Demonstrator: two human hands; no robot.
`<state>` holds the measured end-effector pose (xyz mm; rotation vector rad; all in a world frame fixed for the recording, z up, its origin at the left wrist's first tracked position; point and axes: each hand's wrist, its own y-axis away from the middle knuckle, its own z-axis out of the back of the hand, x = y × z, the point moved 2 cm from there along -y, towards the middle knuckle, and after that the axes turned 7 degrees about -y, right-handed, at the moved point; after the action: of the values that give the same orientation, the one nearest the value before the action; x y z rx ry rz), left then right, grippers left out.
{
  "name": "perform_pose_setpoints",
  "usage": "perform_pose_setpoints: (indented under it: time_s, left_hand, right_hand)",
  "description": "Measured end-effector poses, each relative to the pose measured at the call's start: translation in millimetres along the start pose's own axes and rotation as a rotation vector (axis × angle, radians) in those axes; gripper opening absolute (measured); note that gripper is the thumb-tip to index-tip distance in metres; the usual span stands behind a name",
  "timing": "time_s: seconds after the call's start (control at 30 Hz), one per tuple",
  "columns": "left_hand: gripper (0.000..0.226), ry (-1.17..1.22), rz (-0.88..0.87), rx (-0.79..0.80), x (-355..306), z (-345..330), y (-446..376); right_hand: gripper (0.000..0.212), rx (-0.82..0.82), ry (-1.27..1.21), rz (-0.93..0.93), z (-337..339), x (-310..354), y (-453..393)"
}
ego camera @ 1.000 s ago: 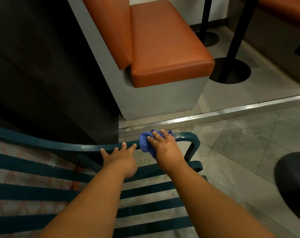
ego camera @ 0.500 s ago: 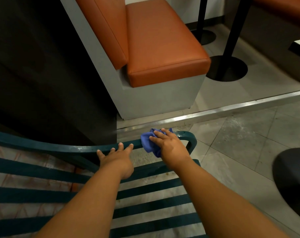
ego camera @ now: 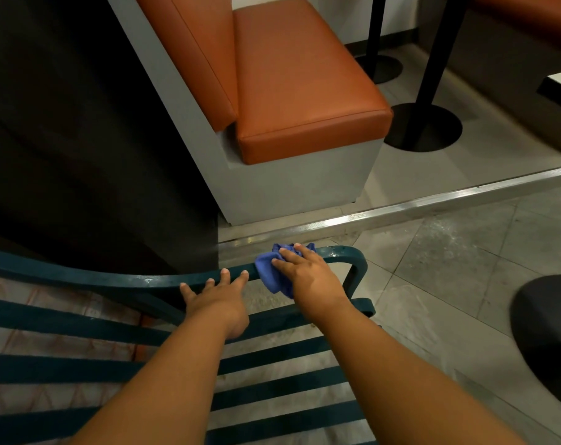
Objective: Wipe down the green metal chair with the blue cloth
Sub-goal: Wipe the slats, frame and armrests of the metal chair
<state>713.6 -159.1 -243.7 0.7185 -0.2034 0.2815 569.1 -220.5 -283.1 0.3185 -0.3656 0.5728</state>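
The green metal chair [ego camera: 80,277] fills the lower left, its curved top rail running right to a bend and its slats below. My right hand [ego camera: 308,276] presses the bunched blue cloth [ego camera: 271,273] onto the rail near that bend, fingers over the cloth. My left hand [ego camera: 218,298] lies flat on the rail just left of the cloth, fingers spread and tips over the rail's edge. Part of the cloth is hidden under my right hand.
An orange padded bench [ego camera: 304,81] on a grey base stands beyond the chair. A metal floor strip [ego camera: 433,203] crosses the tiles. Black table poles with round bases [ego camera: 423,126] stand at the right. A dark round object [ego camera: 548,332] sits at the right edge.
My right hand and the blue cloth have shifted slightly left along the rail. My left hand has stayed resting on the rail.
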Motion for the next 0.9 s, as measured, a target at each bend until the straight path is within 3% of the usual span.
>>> perform_pose_setpoints:
  time_s: [0.13,0.33,0.5,0.73,0.9]
  left_hand:
    - [0.093,-0.006,0.003,0.009,-0.4,1.1,-0.6]
    - [0.093,-0.014,-0.01,0.001,1.8,-0.5,-1.4]
    - [0.095,-0.03,-0.005,0.006,-0.1,-0.6,-0.7]
    - [0.091,-0.058,0.018,0.001,-4.0,3.5,2.7]
    - [0.088,-0.063,0.021,0.003,-9.0,6.3,3.3]
  right_hand:
    - [0.088,-0.032,0.012,-0.093,0.1,11.5,-13.3]
    - [0.078,-0.006,0.011,0.034,8.2,-16.2,4.2]
    - [0.093,-0.063,-0.02,-0.217,13.1,-33.7,-4.9]
    - [0.078,-0.072,0.001,-0.001,4.4,-34.9,8.7]
    - [0.088,-0.106,-0.01,-0.163,5.3,-27.5,0.7]
